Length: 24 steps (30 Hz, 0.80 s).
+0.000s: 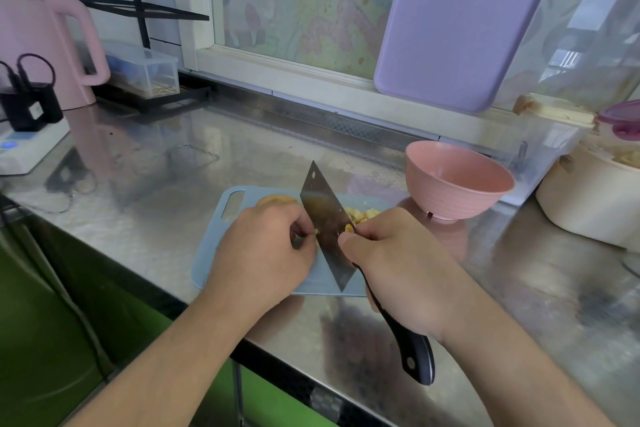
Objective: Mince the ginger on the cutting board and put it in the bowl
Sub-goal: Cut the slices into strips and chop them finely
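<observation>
A pale blue cutting board (221, 239) lies on the steel counter. My right hand (398, 263) grips a cleaver (325, 218) by its black handle, thumb on the blade, blade edge down on the board. My left hand (263, 250) sits just left of the blade with its fingers curled, pinching a small ginger piece against the board; the piece is mostly hidden. Chopped ginger bits (363, 213) lie to the right of the blade. A whole ginger slice (277, 199) shows behind my left hand. An empty pink bowl (457, 180) stands right of the board.
A pink kettle (45, 48) and a power strip with chargers (27, 142) stand at the far left. A purple board (460, 21) leans on the window. Clear and cream containers (588, 204) crowd the right side. The counter's front edge runs diagonally below my forearms.
</observation>
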Available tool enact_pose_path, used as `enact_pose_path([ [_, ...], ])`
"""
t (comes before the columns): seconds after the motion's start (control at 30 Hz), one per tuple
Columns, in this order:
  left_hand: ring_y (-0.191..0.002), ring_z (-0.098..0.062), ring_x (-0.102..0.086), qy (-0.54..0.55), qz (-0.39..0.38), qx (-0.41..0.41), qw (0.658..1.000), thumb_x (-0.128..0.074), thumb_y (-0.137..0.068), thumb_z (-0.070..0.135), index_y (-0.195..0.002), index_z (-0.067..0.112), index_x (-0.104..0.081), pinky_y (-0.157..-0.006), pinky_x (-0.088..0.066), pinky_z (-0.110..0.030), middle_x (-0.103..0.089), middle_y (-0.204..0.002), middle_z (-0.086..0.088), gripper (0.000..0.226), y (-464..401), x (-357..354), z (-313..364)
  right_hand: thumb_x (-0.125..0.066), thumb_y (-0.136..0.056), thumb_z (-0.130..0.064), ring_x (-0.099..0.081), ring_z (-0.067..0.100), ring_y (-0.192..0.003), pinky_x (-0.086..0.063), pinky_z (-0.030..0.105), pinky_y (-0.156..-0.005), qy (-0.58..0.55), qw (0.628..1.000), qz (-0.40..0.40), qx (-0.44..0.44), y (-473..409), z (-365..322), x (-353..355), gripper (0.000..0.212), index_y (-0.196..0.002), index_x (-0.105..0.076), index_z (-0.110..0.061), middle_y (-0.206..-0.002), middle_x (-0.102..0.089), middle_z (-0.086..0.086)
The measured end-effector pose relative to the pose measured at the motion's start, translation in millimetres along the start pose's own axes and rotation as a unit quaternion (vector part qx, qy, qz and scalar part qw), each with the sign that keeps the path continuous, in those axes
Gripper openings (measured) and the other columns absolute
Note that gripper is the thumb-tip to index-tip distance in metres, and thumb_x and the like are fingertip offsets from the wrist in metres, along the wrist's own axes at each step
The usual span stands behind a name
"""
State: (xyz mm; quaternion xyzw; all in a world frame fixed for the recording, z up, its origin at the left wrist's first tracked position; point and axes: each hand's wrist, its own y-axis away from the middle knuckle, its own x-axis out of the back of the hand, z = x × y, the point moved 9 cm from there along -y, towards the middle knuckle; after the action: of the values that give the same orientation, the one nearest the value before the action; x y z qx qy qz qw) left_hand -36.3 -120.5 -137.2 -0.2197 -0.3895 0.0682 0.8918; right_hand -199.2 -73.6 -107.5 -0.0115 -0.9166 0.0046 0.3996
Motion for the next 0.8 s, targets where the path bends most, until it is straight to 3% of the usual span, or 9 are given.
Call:
enact_pose_path([
  [0.1, -0.075, -0.004, -0.063, -0.004, 0.002, -0.004, 1.000, -0.075, -0.084, 0.030, -0.080, 0.035, -0.069, -0.067, -0.058, -0.035, -0.065, -0.080, 0.017, 0.009, -0.4, 0.8, 1.3, -0.055, -0.101, -0.029, -0.040, 0.024, -0.052, -0.037, 0.036, -0.057, 0.012, 1.000, -0.002, -0.001, -0.3, -1.1, -3.5, 0.048, -0.061, -0.036, -0.011, -0.053, -0.042, 0.008],
  [0.27, -0.076, -0.005, -0.064, 0.004, -0.001, -0.002, 1.000, -0.076, -0.083, 0.029, -0.080, 0.035, -0.070, -0.068, -0.059, -0.035, -0.065, -0.081, 0.018, 0.009, -0.5, 1.0, 0.7, -0.049, -0.105, -0.027, -0.052, 0.028, -0.068, -0.048, 0.037, -0.067, 0.059, 0.998, -0.021, 0.015, -1.5, -12.6, -9.0, 0.033, -0.077, -0.054, -0.010, -0.073, -0.055, 0.010],
  [0.43, -0.075, -0.002, -0.063, 0.010, -0.003, 0.011, 1.000, -0.078, -0.081, 0.028, -0.079, 0.036, -0.070, -0.068, -0.058, -0.035, -0.065, -0.080, 0.019, 0.011, -0.1, -0.5, -2.8, -0.047, -0.107, -0.023, -0.054, 0.029, -0.078, -0.047, 0.036, -0.070, 0.076, 0.996, -0.051, -0.009, -5.4, -15.8, -12.8, 0.032, -0.076, -0.048, -0.014, -0.084, -0.056, 0.013],
  [0.57, -0.077, -0.003, -0.064, 0.007, -0.007, 0.010, 1.000, -0.078, -0.085, 0.026, -0.083, 0.036, -0.071, -0.070, -0.059, -0.036, -0.066, -0.083, 0.018, 0.011, 0.1, -1.7, -1.2, -0.049, -0.105, -0.026, -0.051, 0.027, -0.066, -0.046, 0.036, -0.063, 0.067, 0.996, -0.054, -0.007, 2.8, -7.8, -7.7, 0.035, -0.074, -0.051, -0.011, -0.071, -0.055, 0.009],
  [0.63, -0.077, -0.001, -0.065, 0.023, -0.010, 0.016, 1.000, -0.078, -0.085, 0.026, -0.081, 0.036, -0.071, -0.071, -0.059, -0.034, -0.067, -0.081, 0.020, 0.013, -0.9, -2.0, -2.8, -0.054, -0.101, -0.025, -0.045, 0.023, -0.055, -0.047, 0.043, -0.059, 0.032, 0.998, -0.043, -0.022, 5.9, -1.0, 2.6, 0.042, -0.066, -0.049, -0.003, -0.057, -0.050, 0.012],
  [0.7, -0.078, 0.001, -0.065, 0.042, -0.009, 0.026, 0.999, -0.078, -0.085, 0.024, -0.078, 0.037, -0.071, -0.072, -0.060, -0.034, -0.068, -0.079, 0.021, 0.016, -2.2, -1.3, -6.4, -0.057, -0.098, -0.026, -0.040, 0.023, -0.053, -0.049, 0.050, -0.063, 0.003, 0.999, -0.022, -0.027, 5.9, 1.1, 11.7, 0.045, -0.068, -0.046, 0.006, -0.055, -0.044, 0.019],
  [0.8, -0.078, 0.003, -0.066, 0.057, -0.010, 0.038, 0.998, -0.078, -0.083, 0.018, -0.076, 0.036, -0.071, -0.074, -0.059, -0.031, -0.069, -0.078, 0.020, 0.021, -3.5, -2.3, -11.1, -0.057, -0.097, -0.028, -0.038, 0.022, -0.052, -0.042, 0.049, -0.058, -0.009, 1.000, 0.011, -0.013, 3.4, -0.3, 19.3, 0.045, -0.068, -0.043, 0.004, -0.056, -0.042, 0.021],
])
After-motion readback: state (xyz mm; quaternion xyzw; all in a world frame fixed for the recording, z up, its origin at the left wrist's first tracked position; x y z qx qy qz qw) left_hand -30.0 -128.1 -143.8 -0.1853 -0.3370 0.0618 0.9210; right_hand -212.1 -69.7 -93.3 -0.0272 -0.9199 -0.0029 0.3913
